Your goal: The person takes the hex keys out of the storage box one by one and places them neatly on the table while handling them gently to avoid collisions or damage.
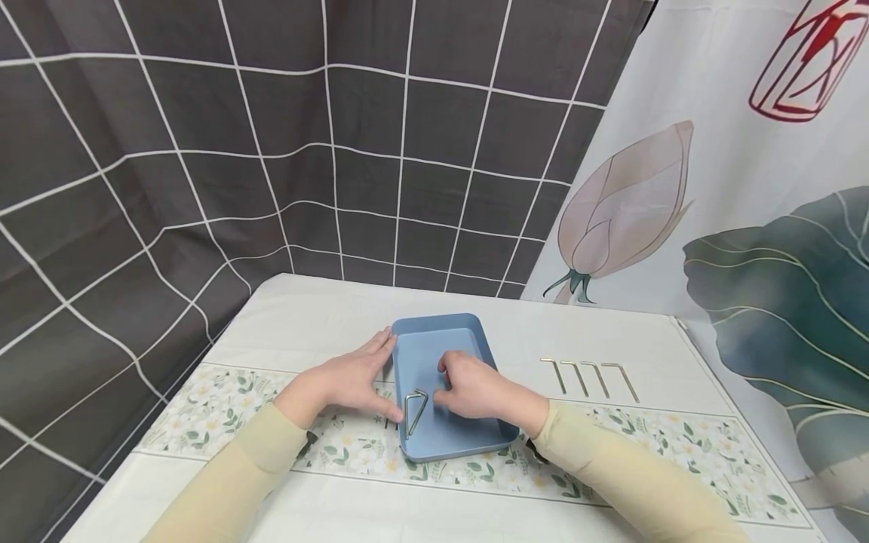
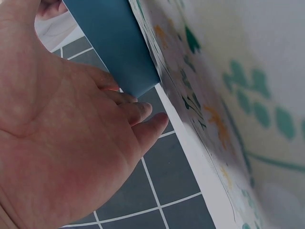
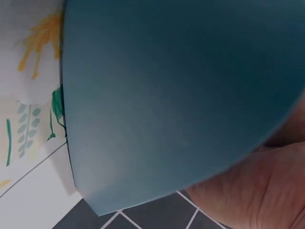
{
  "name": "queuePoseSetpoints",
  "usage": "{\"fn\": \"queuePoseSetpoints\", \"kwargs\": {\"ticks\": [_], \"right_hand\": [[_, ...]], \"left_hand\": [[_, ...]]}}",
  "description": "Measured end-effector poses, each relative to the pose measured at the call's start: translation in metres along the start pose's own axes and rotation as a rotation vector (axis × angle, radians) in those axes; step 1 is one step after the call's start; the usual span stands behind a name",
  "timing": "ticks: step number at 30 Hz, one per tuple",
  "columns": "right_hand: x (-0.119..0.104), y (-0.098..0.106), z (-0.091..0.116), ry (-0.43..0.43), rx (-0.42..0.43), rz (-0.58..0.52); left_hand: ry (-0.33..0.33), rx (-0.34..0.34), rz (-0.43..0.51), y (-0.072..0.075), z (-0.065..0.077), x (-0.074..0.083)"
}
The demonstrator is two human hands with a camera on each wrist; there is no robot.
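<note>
Tray [image 1: 419, 353] is apparently steadied at nine o'clock by the straight-fingered left hand [image 1: 354, 381]; right hand [image 1: 470, 386], inside, is curled, any grasp hidden.

Head camera is looking forward and down over the worktop [image 1: 326, 309], left wrist camera is peering closely past the left grip [image 2: 71, 129], right wrist camera is closely facing the blue tray [image 3: 167, 109], all three are sharing tray and dark gridded curtain [image 1: 366, 181]

Head view bright, soft, even; curtain grid [image 1: 271, 121] beyond left fingers [image 1: 380, 345] stretches toward frame's left edge. Wrist views dimmer; leaf print [image 2: 286, 123] right of left fingers out of focus; tray wall [image 3: 157, 114] unevenly shaded.
</note>
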State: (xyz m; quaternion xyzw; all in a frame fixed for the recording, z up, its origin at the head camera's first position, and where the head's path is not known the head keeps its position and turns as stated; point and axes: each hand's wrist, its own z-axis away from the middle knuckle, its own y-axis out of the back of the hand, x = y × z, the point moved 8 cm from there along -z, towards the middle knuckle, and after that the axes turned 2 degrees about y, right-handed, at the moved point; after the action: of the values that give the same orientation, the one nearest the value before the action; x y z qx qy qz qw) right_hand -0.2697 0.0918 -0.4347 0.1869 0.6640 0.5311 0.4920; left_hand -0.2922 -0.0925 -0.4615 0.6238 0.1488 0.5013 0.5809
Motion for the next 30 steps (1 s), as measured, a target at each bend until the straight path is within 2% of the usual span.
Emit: {"fn": "queuePoseSetpoints", "kwargs": {"ticks": [19, 30], "right_hand": [[-0.005, -0.017, -0.009, 0.02, -0.11, 0.096], [-0.013, -0.025, -0.014, 0.012, -0.143, 0.162]], "left_hand": [[0.004, -0.004, 0.001, 0.003, 0.001, 0.002], [0.002, -0.009, 0.003, 0.002, 0.001, 0.001]]}}
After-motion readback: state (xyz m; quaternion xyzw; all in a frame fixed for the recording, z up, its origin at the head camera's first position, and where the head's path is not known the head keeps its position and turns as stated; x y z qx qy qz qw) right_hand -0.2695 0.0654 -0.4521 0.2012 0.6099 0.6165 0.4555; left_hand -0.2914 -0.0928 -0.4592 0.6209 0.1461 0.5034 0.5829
